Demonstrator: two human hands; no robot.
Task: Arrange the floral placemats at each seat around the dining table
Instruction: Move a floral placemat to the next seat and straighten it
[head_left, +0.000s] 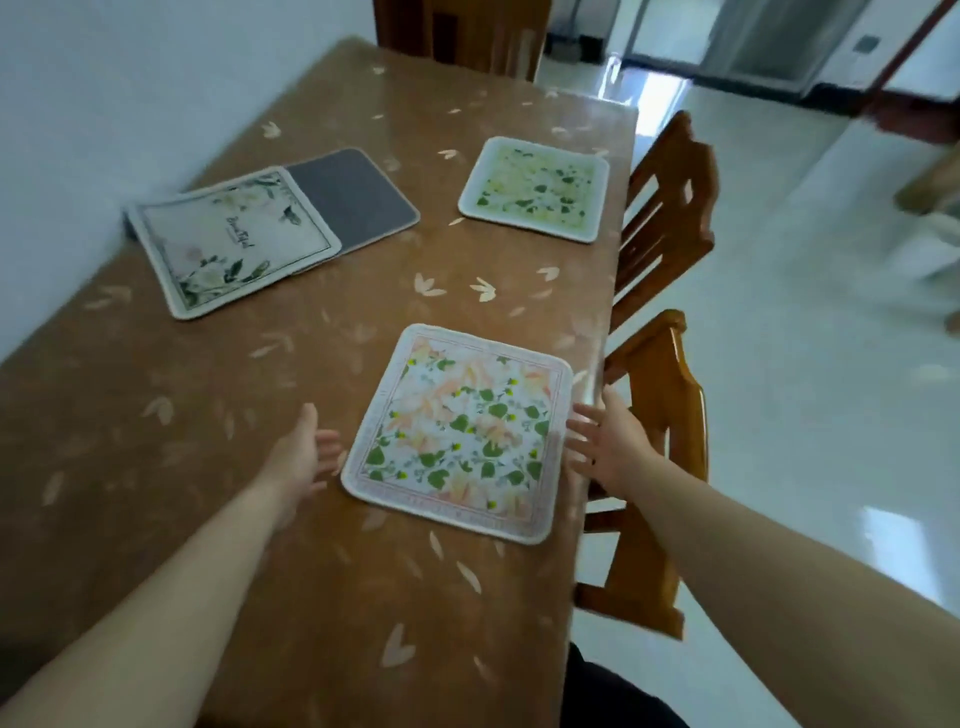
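A placemat with orange flowers and green leaves (460, 431) lies flat near the right edge of the brown dining table (218, 415). My left hand (306, 452) hovers open just left of it, and my right hand (605, 441) is open at its right edge, fingers spread. Farther along the right edge lies a green-and-yellow placemat (535, 188). Toward the left wall a white floral placemat (234, 239) lies on top of other mats, beside a grey face-down mat (353, 197).
Two wooden chairs, one near (654, 467) and one farther (670, 208), are tucked in along the table's right side. Another chair (457, 36) stands at the far end. A white wall runs along the left. Glossy tiled floor (805, 364) lies to the right.
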